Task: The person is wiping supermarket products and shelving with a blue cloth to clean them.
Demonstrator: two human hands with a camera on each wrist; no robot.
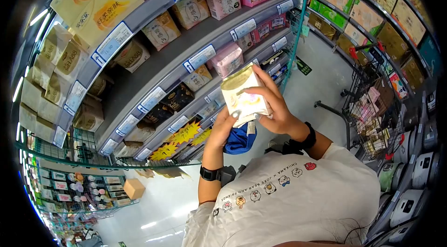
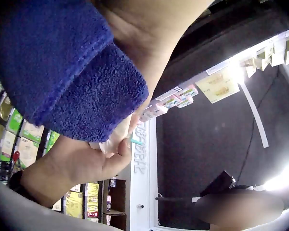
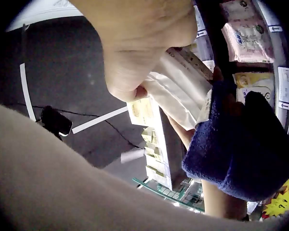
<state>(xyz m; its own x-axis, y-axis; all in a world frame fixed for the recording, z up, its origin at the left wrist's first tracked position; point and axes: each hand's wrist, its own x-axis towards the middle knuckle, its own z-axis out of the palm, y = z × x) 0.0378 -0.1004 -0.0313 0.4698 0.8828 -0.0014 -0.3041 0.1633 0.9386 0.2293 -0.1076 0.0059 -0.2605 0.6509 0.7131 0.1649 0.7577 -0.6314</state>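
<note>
Both hands hold a cream-and-gold soft package (image 1: 243,89) in front of the chest. My left hand (image 1: 220,130) grips its near left edge, thumb on the front. My right hand (image 1: 274,107) holds the right side, with a finger across the face; in the right wrist view that hand (image 3: 144,43) is above the package's pale side (image 3: 180,86). A blue cloth (image 1: 240,140) hangs below the package beside the left hand; in the left wrist view the cloth (image 2: 94,91) covers much of that hand. The right hand (image 2: 82,163) shows beyond it there.
Shelves (image 1: 139,79) with packages and price labels rise at the front and left. A shopping cart (image 1: 372,107) with goods in it stands at the right, by another stocked shelf (image 1: 354,11). A cardboard box (image 1: 134,188) is at the lower left.
</note>
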